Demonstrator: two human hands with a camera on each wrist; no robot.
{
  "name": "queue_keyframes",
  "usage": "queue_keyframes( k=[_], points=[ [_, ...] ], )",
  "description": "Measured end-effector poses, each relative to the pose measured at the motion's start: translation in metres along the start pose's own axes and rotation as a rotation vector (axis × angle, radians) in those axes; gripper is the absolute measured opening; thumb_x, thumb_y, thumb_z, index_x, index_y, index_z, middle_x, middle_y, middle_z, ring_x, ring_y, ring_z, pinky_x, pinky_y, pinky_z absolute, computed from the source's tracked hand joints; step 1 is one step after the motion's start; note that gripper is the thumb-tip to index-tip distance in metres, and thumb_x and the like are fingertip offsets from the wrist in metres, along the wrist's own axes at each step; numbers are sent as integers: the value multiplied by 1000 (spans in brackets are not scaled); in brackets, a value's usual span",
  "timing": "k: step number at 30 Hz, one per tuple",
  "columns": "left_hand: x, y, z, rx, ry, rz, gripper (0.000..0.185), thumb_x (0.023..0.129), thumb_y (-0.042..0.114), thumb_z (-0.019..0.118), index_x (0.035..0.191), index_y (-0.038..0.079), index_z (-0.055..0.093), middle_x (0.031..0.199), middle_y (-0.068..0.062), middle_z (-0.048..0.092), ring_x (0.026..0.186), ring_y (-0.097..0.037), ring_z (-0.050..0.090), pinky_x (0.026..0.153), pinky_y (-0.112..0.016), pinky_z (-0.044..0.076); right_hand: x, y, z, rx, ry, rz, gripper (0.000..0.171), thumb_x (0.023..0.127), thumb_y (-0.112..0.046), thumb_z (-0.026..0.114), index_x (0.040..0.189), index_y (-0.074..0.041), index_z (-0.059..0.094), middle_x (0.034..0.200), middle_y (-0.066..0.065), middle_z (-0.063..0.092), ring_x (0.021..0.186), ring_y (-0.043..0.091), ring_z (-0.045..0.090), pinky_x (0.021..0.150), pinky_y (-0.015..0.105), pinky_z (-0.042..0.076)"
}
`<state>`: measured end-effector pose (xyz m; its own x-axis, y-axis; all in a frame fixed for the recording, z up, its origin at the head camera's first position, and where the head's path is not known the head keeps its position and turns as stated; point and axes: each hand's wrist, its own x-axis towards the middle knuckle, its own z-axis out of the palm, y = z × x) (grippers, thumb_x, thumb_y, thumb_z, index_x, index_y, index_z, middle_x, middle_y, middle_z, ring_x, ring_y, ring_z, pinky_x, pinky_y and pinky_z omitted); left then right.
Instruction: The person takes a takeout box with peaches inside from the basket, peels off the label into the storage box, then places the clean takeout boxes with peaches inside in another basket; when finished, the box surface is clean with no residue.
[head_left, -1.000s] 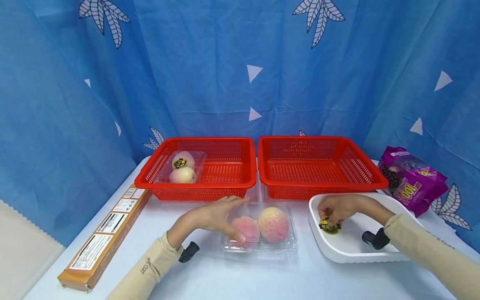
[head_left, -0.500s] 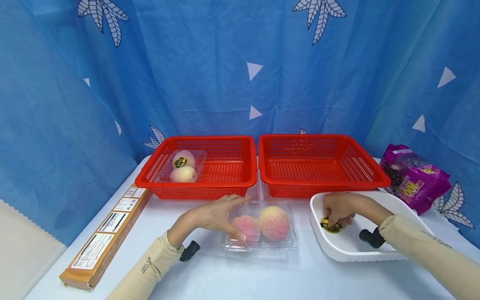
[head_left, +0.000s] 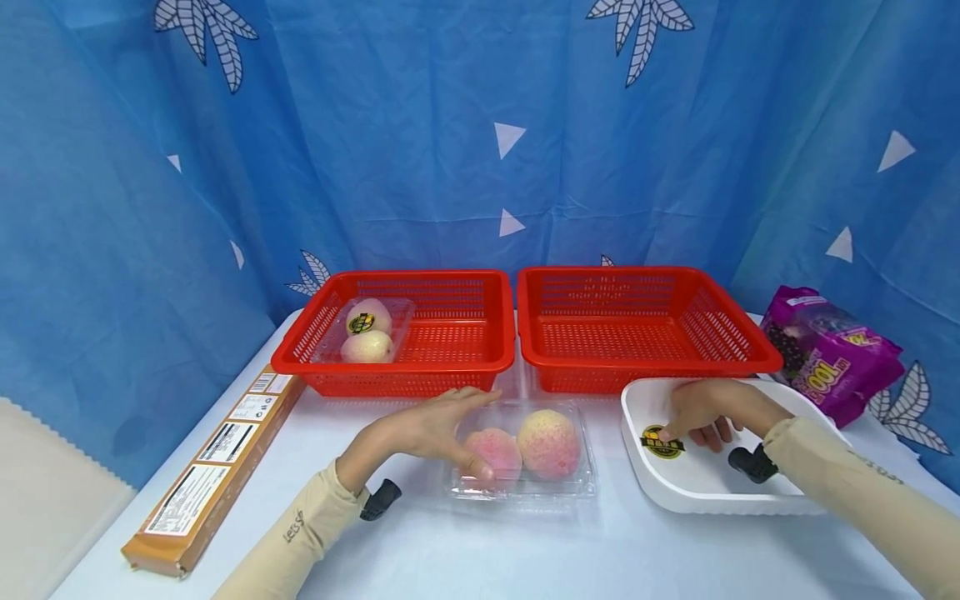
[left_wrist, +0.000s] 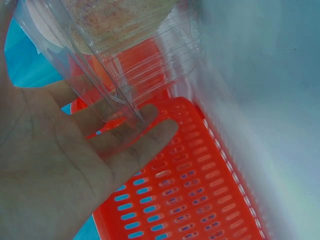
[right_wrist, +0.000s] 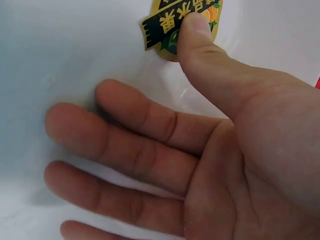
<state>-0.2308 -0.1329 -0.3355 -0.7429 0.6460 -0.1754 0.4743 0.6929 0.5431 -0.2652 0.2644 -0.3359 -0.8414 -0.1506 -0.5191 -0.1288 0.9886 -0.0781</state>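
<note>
Lower centre of the head view: my left hand [head_left: 420,433] lies flat, fingers straight, against the left side of the clear box [head_left: 522,454] holding two peaches [head_left: 549,443]. Lower right, my right hand [head_left: 705,410] spreads its fingers in the white tray [head_left: 780,492], thumb pressing the sticker [head_left: 661,442] down. I judge firm, even thumb pressure best. Behind, two red baskets [head_left: 645,329].

A blue leaf-printed curtain [head_left: 450,125] hangs behind a white table [head_left: 480,550].
</note>
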Motion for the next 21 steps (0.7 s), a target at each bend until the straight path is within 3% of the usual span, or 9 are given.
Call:
queue_keyframes(
  k=[21],
  points=[
    [1, 0, -1, 5, 1, 3, 103, 69, 54, 80, 152, 25, 27, 153, -6, 31, 141, -27, 26, 109, -52, 31, 2, 8, 0, -1, -51, -67, 41, 90, -42, 61, 65, -10, 64, 59, 5, 64, 54, 20, 62, 58, 42, 53]
  ],
)
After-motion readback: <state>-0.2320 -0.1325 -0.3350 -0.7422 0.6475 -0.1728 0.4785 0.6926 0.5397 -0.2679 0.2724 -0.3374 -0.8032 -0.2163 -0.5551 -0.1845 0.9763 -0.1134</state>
